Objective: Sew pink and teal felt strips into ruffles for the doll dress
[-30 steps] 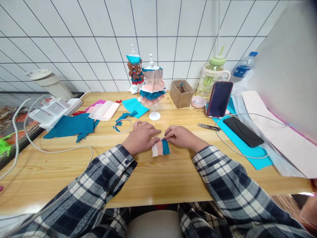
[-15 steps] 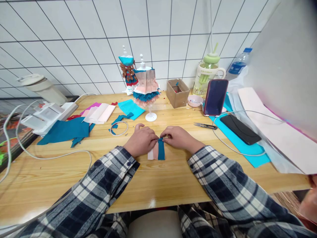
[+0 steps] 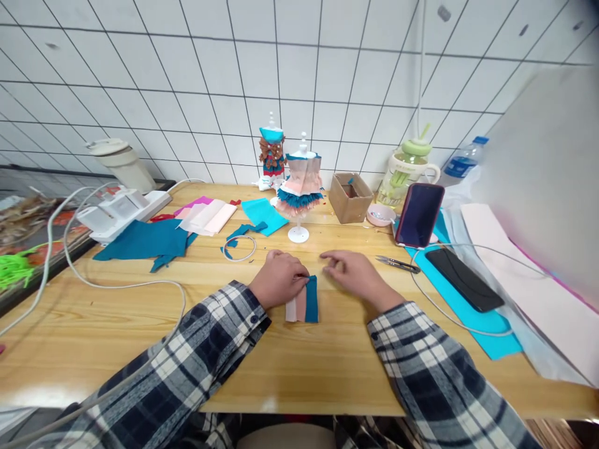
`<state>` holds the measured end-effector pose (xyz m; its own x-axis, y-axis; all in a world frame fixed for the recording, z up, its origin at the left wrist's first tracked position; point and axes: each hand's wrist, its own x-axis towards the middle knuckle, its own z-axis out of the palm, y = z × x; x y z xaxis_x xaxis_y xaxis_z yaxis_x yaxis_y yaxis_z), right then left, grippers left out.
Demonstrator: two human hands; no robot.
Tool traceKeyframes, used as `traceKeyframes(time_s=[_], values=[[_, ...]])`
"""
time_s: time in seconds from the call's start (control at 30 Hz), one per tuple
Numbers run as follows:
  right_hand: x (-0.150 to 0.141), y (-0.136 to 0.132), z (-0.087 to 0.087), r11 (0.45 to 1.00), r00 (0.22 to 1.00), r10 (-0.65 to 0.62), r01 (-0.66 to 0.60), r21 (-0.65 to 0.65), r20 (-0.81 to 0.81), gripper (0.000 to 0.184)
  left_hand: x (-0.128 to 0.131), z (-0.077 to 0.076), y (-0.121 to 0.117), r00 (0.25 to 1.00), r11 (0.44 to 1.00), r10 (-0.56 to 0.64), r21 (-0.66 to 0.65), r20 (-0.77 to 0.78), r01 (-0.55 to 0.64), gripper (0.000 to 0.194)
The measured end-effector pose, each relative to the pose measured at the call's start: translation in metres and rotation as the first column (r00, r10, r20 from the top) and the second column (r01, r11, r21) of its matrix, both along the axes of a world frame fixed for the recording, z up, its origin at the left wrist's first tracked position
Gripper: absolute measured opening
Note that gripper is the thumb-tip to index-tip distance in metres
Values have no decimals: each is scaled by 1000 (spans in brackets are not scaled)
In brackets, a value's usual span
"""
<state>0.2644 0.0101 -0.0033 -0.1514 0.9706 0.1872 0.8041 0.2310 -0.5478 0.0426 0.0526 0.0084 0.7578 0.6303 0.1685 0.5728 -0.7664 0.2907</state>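
A small piece of layered crepe paper (image 3: pixel 311 305), teal on its right side and pale pink on its left, lies on the wooden table. My left hand (image 3: pixel 283 277) pinches its top edge between thumb and fingers, covering the upper left corner. To the right of the paper, apart from it, is my right hand (image 3: pixel 349 273). Its index finger stretches out and the others curl loosely, with nothing visible in them. Beyond my hands stands a white mini dress form (image 3: pixel 299 232) wearing a pink and teal ruffled paper dress (image 3: pixel 302 178).
Thread snips (image 3: pixel 397 264) lie right of my right hand, near a black phone (image 3: pixel 463 279) and a propped phone (image 3: pixel 420 215). Behind are a cardboard box (image 3: pixel 350 198) and a second dressed form (image 3: pixel 272 149). Leftward lie a ring (image 3: pixel 239 258), teal paper (image 3: pixel 145 241) and a cable (image 3: pixel 140 285).
My right hand has let go of the crepe paper and drawn away to the right. My left hand still pinches its edge. The head view has shifted, so everything sits lower and mostly further right.
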Motion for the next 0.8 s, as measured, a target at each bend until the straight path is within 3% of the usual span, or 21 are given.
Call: traceKeyframes(time_s=[0.1,0.17,0.3,0.8], values=[[25,4,3,970,970,-237,233,66,58,29,-4,-3,4,1000,999,-2,-45,17,3,16],[37,5,3,955,946,-297,293,45,128,22,-6,-5,6,1000,999,-5,-49,21,6,17],[41,4,1,962,937,-259,273,-31,234,17,-7,-7,8,1000,999,-16,-38,22,17,17],[25,3,0,987,895,-146,162,-1,420,15,-5,-6,6,999,997,2,-71,50,2,16]])
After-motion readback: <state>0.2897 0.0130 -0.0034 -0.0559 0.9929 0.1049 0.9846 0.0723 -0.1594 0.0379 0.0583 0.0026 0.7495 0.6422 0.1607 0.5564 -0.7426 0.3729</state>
